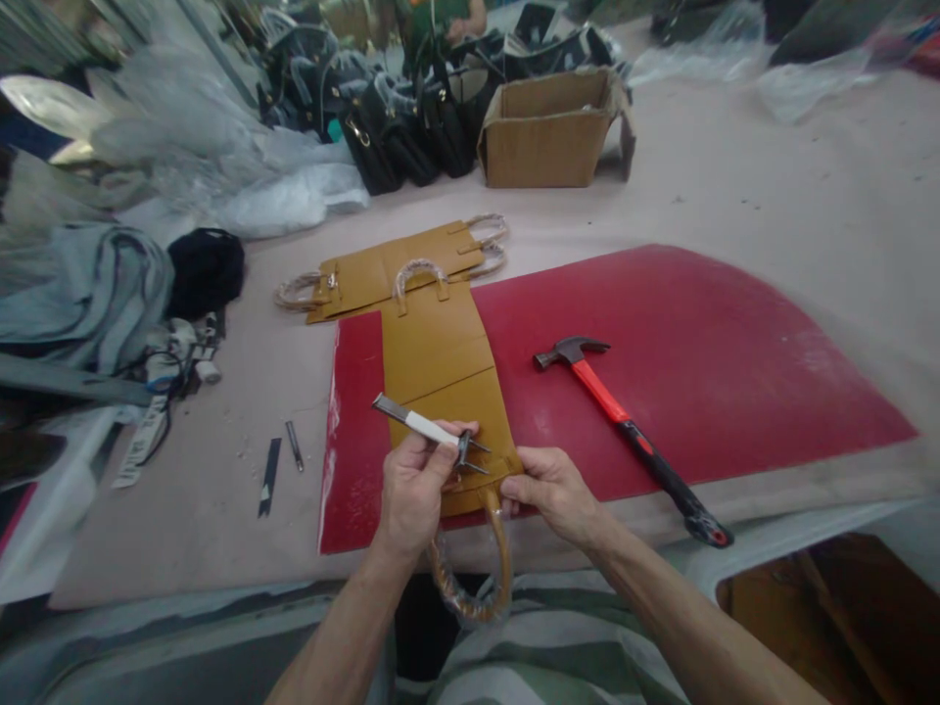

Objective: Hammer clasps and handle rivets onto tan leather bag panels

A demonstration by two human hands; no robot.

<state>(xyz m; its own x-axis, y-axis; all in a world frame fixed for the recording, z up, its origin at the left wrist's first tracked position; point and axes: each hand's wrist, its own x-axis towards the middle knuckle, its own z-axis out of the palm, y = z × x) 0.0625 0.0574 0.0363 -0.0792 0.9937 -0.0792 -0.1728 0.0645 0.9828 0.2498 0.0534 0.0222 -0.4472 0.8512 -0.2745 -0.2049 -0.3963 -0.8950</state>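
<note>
My left hand [417, 480] is closed round a two-pronged metal tool [430, 426] with a white-wrapped shank. Its prongs point right, just above the near end of a mustard-yellow bag panel [447, 343]. Fingers and thumb of my right hand [552, 490] pinch that panel's right edge near the bottom. A plastic-wrapped handle [506, 558] loops from this end over the table's front edge; another wrapped handle [420, 272] stands at the far end. Under the panel is a red mat [646, 362]. A claw hammer [624, 421] with a red and black grip lies on it, right of my hands.
A second yellow bag panel [397, 257] with wrapped handles lies farther back. Left of the mat are a flat dark strip [269, 477] and a small metal rod [295, 446]. Black bags [411, 137], a cardboard box [547, 132] and plastic wrapping [220, 166] occupy the back.
</note>
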